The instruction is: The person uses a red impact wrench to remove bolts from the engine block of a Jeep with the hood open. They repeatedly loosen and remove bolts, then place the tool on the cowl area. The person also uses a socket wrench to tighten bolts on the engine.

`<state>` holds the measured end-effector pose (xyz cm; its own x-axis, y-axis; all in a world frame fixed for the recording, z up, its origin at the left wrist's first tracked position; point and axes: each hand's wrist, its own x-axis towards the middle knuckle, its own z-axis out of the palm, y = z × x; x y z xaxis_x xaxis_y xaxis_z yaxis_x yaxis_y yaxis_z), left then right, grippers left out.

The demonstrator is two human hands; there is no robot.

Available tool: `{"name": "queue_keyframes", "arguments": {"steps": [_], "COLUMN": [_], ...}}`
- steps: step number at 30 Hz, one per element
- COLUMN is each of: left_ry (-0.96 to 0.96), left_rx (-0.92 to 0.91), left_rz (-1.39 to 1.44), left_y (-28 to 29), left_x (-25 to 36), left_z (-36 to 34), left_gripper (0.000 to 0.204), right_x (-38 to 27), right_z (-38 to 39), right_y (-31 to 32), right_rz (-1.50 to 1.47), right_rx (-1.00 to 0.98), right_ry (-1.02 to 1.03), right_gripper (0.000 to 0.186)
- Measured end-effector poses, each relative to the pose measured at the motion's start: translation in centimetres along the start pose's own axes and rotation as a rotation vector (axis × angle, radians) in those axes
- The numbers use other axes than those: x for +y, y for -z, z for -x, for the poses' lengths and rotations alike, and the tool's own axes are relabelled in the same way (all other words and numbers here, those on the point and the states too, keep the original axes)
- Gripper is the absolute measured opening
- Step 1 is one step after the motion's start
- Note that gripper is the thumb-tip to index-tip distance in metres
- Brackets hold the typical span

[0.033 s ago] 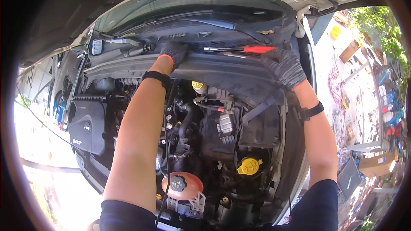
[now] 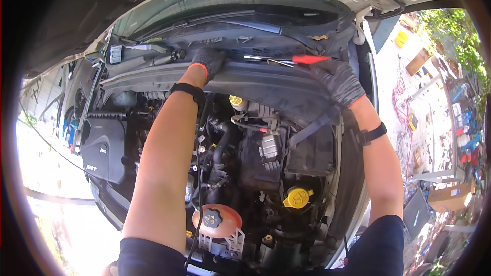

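Observation:
My left hand [image 2: 208, 64], in a dark knit glove with an orange cuff, rests at the rear edge of the black plastic cowl panel [image 2: 255, 79]; its fingers are hidden. On the right, my right hand [image 2: 338, 83], in a grey glove, is curled at the panel's far right end, closed around something I cannot make out. Just beyond its fingers lies a red-handled screwdriver [image 2: 311, 60], its metal shaft pointing left. A second thin metal shaft [image 2: 280, 63] crosses beneath it and runs toward my right hand.
Wiper arms [image 2: 276, 29] lie below the windshield [image 2: 220, 0]. Nearer are a black engine cover [image 2: 105, 151], a pink coolant tank [image 2: 230, 220] and a yellow cap [image 2: 298, 198]. The raised hood [image 2: 76, 25] hangs overhead. Tools cover a table [image 2: 444, 102] outside on the right.
The thin metal shaft has shifted up and left and now crosses the screwdriver's shaft. The red handle has moved slightly. My left hand stays in place; my right hand has barely moved.

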<state>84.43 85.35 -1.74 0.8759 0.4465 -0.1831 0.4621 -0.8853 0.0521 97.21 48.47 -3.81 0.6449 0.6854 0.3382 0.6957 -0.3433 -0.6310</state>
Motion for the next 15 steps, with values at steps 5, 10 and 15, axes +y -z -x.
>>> {"name": "queue_keyframes", "arguments": {"steps": [5,10,15], "left_ry": [-0.011,0.249,0.019], "left_rx": [0.061,0.142,0.478], "left_rz": [-0.017,0.237,0.008], "left_y": [-1.4,0.3,6.9], "left_x": [-2.5,-0.3,-2.1], "left_z": [-1.4,0.6,6.3], "left_gripper": [0.051,0.05,0.053], "right_x": [-0.4,0.5,8.0], "right_z": [-0.1,-0.6,-1.9], "right_y": [-1.2,0.9,1.4], "right_rz": [0.174,-0.192,0.737], "right_rx": [-0.029,0.019,0.078], "right_ry": [0.206,-0.037,0.539], "right_gripper": [0.029,0.035,0.043]}}
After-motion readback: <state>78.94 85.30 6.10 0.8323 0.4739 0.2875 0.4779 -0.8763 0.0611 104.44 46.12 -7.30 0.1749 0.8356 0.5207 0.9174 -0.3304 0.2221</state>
